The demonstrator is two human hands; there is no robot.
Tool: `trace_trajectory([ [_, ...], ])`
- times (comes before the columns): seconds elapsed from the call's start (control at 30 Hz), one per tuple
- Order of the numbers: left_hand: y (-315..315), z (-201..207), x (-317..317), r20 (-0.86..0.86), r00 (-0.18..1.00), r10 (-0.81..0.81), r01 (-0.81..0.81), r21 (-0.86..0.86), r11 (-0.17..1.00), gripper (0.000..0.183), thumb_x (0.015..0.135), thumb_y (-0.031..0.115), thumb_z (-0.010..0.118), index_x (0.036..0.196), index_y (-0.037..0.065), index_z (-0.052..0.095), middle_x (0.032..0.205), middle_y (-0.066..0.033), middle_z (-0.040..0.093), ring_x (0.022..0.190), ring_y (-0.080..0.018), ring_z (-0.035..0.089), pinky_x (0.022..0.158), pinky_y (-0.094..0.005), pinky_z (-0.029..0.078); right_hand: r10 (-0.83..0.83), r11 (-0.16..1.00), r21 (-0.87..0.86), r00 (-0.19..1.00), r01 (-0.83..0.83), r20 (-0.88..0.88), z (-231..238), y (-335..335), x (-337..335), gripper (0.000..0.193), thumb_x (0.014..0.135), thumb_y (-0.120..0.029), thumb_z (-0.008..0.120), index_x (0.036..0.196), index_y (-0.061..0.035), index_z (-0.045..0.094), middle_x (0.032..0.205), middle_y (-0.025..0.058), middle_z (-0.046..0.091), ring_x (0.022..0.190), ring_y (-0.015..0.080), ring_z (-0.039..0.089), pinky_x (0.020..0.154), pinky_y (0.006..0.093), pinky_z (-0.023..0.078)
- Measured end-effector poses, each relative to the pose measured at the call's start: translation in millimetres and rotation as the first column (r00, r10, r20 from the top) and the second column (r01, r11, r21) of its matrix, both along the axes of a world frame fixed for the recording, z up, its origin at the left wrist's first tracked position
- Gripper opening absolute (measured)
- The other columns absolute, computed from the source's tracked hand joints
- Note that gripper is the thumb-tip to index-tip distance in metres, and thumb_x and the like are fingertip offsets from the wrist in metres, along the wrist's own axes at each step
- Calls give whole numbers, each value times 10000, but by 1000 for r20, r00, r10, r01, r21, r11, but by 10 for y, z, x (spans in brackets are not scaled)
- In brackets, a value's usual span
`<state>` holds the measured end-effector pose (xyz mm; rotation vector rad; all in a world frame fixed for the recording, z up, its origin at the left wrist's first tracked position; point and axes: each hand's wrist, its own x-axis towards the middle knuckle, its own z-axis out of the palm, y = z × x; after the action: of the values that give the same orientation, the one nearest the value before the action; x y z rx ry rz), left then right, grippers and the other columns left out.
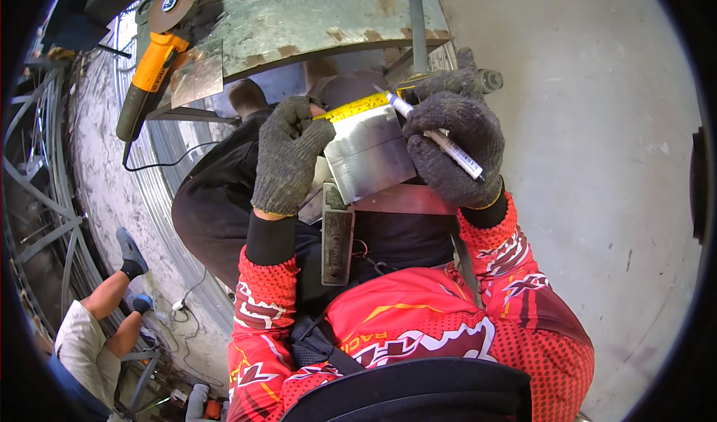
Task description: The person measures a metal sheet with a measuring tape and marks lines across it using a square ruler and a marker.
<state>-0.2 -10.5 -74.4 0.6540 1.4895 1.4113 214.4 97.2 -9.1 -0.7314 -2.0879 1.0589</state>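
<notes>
Metal plate (pixel 370 160), measuring tape (pixel 358 108) along its far edge, is held above the lap (pixel 403 231) by fingers of the left hand (pixel 287 157), a marker (pixel 457 155) by those of the right hand (pixel 467 134).

Left hand (pixel 285 157) and right hand (pixel 457 147): dark grey knit gloves (pixel 282 179), coarse weave, thin yellow edging at the wrist. Jersey (pixel 388 291): red, long sleeves (pixel 541 314), dark dot pattern, white-and-maroon lettering, thin orange-yellow stripes on the chest. Cuffs (pixel 270 241): plain black, snug. Black strap (pixel 321 345), left of torso. Trousers (pixel 213 205): black. Curved black piece (pixel 418 388) at lower edge, can't tell what.
</notes>
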Motion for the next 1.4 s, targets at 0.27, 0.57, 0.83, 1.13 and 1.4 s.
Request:
trace_trajectory([
  [0.27, 3, 16, 19, 31, 999, 30, -31, 7, 1000, 130, 831, 13, 732, 929, -1, 647, 800, 29, 518, 717, -63, 481, 655, -235, 430, 72, 934, 341, 992, -103, 102, -32, 96, -88, 138, 730, -82, 793, 796, -167, 707, 769, 38, 653, 895, 309, 649, 1223, 607, 267],
  [0.57, -6, 13, 12, 15, 1000, 12, -13, 24, 1000, 129, 838, 11, 732, 929, 7, 641, 830, 27, 527, 750, -62, 490, 678, -237, 438, 8, 915, 403, 997, -38, 74, 41, 108, -184, 180, 697, -16, 770, 787, -133, 667, 782, 44, 683, 976, 331, 677, 1115, 574, 412],
  [0.83, -10, 30, 13, 10, 1000, 1, -1, 8, 1000, 129, 851, 12, 728, 935, 12, 629, 858, 23, 531, 769, -58, 487, 689, -233, 428, 79, 922, 367, 987, -127, 141, -29, 157, -150, 180, 690, -15, 773, 798, -127, 682, 796, 58, 691, 1001, 335, 687, 1059, 560, 459],
  [1.13, -16, 36, 18, -22, 1000, 1, -1, 0, 1000, 132, 858, 12, 738, 948, 15, 641, 843, 32, 527, 743, -49, 486, 663, -226, 429, 77, 905, 405, 985, -134, 154, -3, 195, -169, 172, 672, -18, 789, 780, -135, 723, 774, 31, 691, 938, 330, 699, 1039, 538, 474],
  [1.4, -23, 28, 22, -38, 999, 13, -13, 15, 1000, 141, 861, 6, 744, 962, 20, 647, 845, 33, 539, 729, -40, 493, 650, -216, 431, 66, 909, 401, 988, -118, 140, -14, 188, -178, 167, 667, -29, 792, 781, -135, 732, 777, 48, 690, 943, 329, 705, 1007, 517, 479],
])
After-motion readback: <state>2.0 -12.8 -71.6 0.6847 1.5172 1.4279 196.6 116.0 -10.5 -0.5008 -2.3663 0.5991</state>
